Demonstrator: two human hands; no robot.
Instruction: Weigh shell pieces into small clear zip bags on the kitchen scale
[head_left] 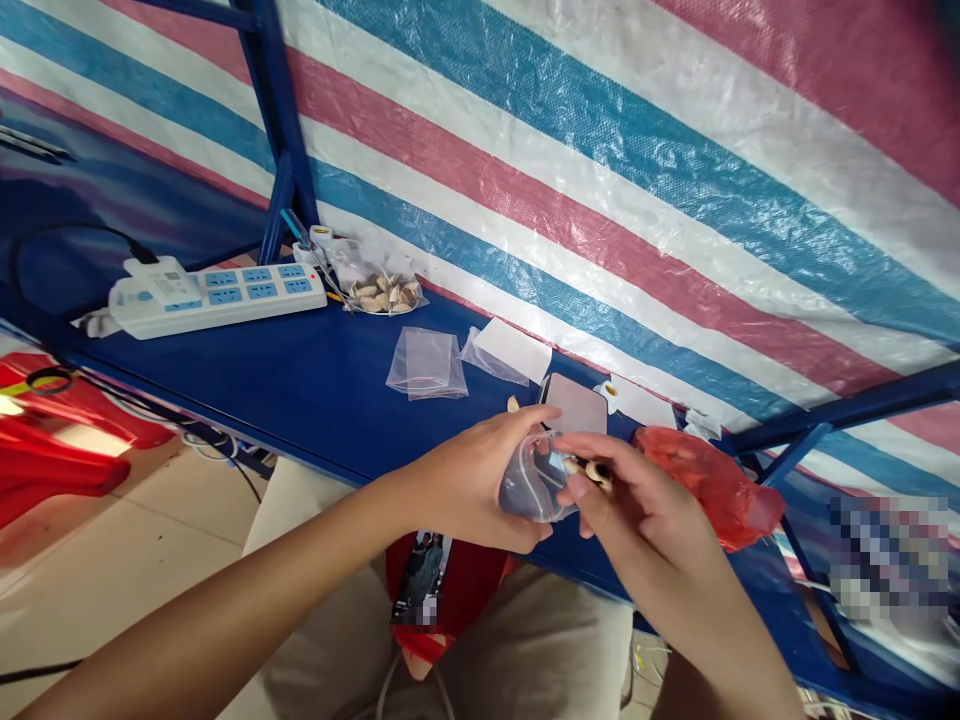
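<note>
Over the desk's (300,380) near edge, the left hand (469,485) pinches a small clear zip bag (534,485) open, and the right hand (637,505) grips pale, rounded pieces (592,470) at its mouth. The slick, limp film could fold shut, and a piece might drop off the edge.

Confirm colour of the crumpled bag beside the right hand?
Red plastic bag, clearest in the head view.

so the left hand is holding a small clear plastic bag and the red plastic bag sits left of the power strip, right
Not quite. The head view shows the left hand holding the small clear plastic bag, but the red plastic bag lies far right of the power strip, beside the right hand.
</note>
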